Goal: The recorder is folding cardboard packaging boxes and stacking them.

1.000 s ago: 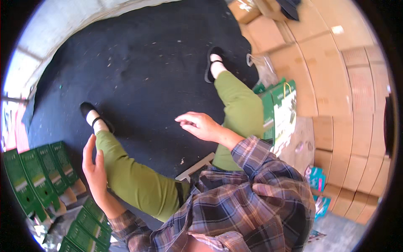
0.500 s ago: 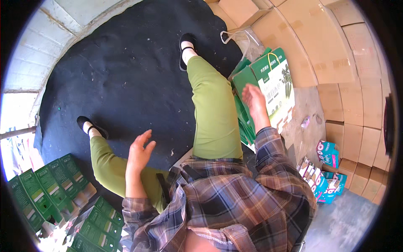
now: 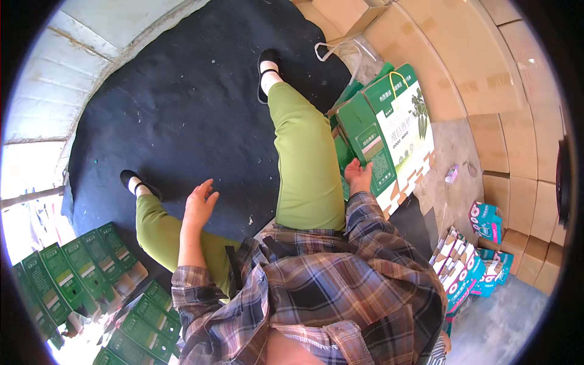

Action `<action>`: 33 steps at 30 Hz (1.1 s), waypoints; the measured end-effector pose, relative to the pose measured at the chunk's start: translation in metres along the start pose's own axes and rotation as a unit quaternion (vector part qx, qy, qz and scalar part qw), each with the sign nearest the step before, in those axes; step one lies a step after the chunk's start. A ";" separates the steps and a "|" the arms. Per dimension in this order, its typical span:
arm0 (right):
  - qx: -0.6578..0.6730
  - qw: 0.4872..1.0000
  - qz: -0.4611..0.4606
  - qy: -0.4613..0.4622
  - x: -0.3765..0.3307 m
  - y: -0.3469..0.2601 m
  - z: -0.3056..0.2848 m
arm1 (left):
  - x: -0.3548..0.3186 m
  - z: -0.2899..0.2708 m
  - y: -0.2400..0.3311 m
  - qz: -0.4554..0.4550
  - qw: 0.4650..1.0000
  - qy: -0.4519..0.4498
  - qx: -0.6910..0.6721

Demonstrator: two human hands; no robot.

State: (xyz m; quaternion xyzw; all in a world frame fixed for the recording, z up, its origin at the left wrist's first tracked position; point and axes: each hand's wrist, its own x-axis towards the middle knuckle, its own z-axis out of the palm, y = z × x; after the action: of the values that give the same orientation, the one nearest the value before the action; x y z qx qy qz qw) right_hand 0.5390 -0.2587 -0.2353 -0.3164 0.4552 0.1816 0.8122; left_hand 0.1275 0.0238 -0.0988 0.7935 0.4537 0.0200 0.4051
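Note:
My right hand (image 3: 358, 175) is beside my right leg, at the near end of a green carton (image 3: 368, 137) with a white-labelled green gift box (image 3: 404, 131) next to it. Its fingers are extended and somewhat apart; whether they touch the carton I cannot tell. A yellow handle (image 3: 396, 79) arches over the top of the gift box. My left hand (image 3: 199, 205) hangs above my left thigh, palm inward, thumb apart from the fingers, holding nothing.
Rows of green cartons (image 3: 72, 277) stand at the lower left. Stacked brown cardboard boxes (image 3: 480, 67) line the right side. Teal-and-white packs (image 3: 465, 267) lie at the lower right. Black sheeting (image 3: 182, 115) covers the floor, and a white strap (image 3: 331, 50) lies near the far boxes.
My right hand has come down and nearer me, from over the white-labelled gift box to the green carton's near end. My left hand has shifted only slightly.

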 end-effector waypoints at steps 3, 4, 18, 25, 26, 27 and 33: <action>0.047 0.994 0.012 -0.098 -0.007 -0.011 0.004 | -0.003 0.005 -0.014 -0.010 1.000 0.000 0.011; 0.055 0.991 0.003 -0.118 -0.011 -0.018 0.011 | -0.003 0.005 -0.016 -0.015 1.000 -0.005 0.012; -0.134 0.911 -0.216 -0.326 -0.234 0.025 0.148 | -0.024 -0.007 -0.059 -0.088 0.990 0.048 -0.100; -0.298 0.797 -0.273 -0.450 -0.270 0.075 0.170 | -0.033 -0.036 -0.065 -0.143 0.920 0.191 -0.312; -0.303 0.789 -0.271 -0.461 -0.270 0.081 0.176 | -0.034 -0.043 -0.056 -0.153 0.908 0.201 -0.335; -0.305 0.786 -0.263 -0.469 -0.271 0.090 0.182 | -0.036 -0.050 -0.052 -0.156 0.904 0.212 -0.336; -0.416 0.694 -0.143 -0.570 -0.263 0.151 0.195 | -0.041 -0.094 -0.061 -0.121 0.852 0.370 -0.349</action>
State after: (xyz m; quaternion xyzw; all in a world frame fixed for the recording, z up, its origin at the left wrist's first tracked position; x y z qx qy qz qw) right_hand 0.4361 -0.0177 0.0114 -0.5191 -0.2682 0.3798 0.7172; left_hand 0.0233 0.0683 -0.0621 0.4725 0.6255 0.4204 0.4569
